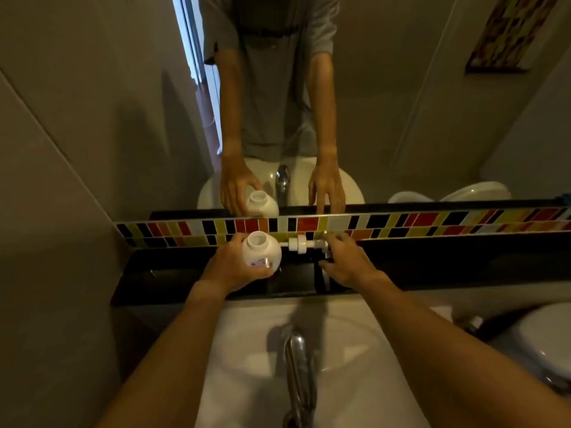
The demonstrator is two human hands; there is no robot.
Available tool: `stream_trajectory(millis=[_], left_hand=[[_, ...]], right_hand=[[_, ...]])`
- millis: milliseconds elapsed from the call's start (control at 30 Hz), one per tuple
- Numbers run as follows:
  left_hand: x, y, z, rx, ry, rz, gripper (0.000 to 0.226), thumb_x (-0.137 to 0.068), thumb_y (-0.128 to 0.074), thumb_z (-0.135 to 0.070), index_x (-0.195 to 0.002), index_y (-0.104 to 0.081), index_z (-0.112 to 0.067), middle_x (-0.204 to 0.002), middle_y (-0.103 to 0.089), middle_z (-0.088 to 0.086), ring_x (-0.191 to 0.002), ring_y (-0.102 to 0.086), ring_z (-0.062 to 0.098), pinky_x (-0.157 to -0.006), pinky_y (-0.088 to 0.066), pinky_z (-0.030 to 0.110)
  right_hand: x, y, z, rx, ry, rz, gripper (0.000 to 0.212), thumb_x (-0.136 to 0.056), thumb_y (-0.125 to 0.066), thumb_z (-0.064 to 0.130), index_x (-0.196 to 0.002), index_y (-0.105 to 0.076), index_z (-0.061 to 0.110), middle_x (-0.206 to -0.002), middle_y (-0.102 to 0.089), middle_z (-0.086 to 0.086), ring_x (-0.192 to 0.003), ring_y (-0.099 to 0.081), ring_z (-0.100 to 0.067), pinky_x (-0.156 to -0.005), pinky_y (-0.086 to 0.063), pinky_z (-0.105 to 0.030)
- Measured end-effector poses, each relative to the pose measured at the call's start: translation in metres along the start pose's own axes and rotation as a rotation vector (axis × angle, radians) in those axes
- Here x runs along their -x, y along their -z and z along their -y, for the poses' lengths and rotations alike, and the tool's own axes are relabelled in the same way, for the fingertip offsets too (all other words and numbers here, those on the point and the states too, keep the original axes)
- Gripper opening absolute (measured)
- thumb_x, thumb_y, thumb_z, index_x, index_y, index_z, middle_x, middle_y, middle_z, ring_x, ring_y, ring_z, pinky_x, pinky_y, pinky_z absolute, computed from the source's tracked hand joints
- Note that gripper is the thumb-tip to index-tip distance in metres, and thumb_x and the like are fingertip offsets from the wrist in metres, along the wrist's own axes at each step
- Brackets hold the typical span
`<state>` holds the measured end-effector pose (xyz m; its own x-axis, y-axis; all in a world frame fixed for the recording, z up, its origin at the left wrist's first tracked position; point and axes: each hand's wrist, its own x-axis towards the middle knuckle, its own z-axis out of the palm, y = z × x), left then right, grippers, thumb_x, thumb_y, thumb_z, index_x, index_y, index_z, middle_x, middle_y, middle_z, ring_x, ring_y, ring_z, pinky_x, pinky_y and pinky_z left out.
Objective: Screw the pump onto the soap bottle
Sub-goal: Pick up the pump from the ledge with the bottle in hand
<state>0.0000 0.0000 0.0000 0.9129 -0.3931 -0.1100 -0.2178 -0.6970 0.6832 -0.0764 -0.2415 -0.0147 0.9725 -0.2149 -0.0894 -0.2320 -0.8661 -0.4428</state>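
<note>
Both arms reach forward: left hand [230, 267] fingers wrap the soap bottle [261, 249], right hand [349, 261] fingers pinch the pump [304, 244].

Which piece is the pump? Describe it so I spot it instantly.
Find the black ledge under the coloured tile strip, behind the sink. The pump lies flat there, right of the open-necked bottle, at the right hand: white, slim, collared.

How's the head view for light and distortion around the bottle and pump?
Head view: dim and warm, soft overall; wide-angle bends the tile strip. White soap bottle and pump stand out against the black ledge; right hand shades the pump's head.
</note>
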Motion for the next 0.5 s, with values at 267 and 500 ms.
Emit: stream_trajectory(millis=[267, 500], left_hand=[[-0.008, -0.027, 0.009, 0.127, -0.011, -0.139, 0.068, -0.063, -0.087, -0.029, -0.117, -0.048, -0.017, -0.123, -0.062, 0.005, -0.109, -0.061, 0.02, -0.088, -0.055, 0.036], [0.011, -0.01, 0.011, 0.123, -0.046, -0.248, 0.067, -0.061, -0.088, -0.029, -0.112, -0.047, -0.017, -0.117, -0.062, 0.006, -0.102, -0.06, 0.016, -0.08, -0.055, 0.031]], right_hand=[[-0.017, -0.019, 0.0, 0.102, -0.028, -0.092, 0.054, -0.09, -0.064, 0.019, -0.14, -0.042, 0.025, -0.139, -0.051, -0.014, -0.128, -0.051, -0.035, -0.107, -0.044, -0.051], [-0.003, 0.001, -0.019, 0.091, -0.06, -0.201, 0.033, -0.092, -0.051, 0.002, -0.124, -0.059, 0.004, -0.122, -0.059, -0.019, -0.11, -0.06, -0.038, -0.086, -0.052, -0.039]])
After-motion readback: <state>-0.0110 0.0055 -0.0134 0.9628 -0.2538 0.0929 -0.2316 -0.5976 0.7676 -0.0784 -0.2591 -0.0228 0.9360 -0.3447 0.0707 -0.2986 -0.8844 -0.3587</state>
